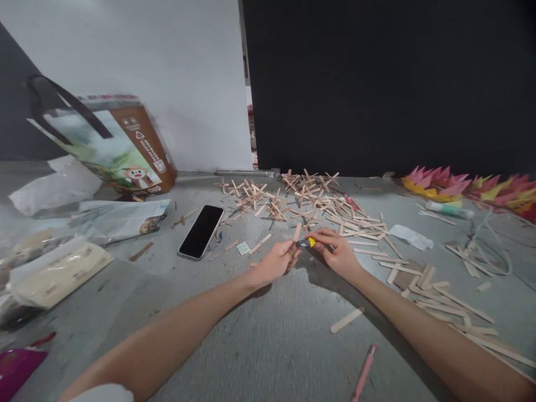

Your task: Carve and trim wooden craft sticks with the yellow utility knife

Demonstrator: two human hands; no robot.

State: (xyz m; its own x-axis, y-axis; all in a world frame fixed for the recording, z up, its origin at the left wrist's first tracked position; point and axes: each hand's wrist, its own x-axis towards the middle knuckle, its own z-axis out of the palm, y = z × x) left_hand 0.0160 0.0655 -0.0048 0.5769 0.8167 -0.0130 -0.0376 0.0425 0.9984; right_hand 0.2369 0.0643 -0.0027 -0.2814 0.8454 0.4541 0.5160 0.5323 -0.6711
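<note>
My left hand [276,261] is closed on a wooden craft stick [297,231], whose end points up and away from me above the fingers. In my right hand [338,255] I grip what looks like a utility knife [311,242], with a yellow part and a dark body. Its front end meets the stick at my left fingertips; exact contact is hidden by the fingers. Just beyond both hands lies a heap of craft sticks [312,187], many crossed over each other. A single loose stick [347,320] rests nearer me, below my right wrist.
A phone [201,231] lies left of my hands. Further left are a shopping bag [125,148] and plastic packets [61,271]. On the right are more craft sticks [454,307], a glue stick [450,210], a coiled cable [489,245] and pink-yellow paper flowers [438,184]. A pink pen [364,373] is nearby.
</note>
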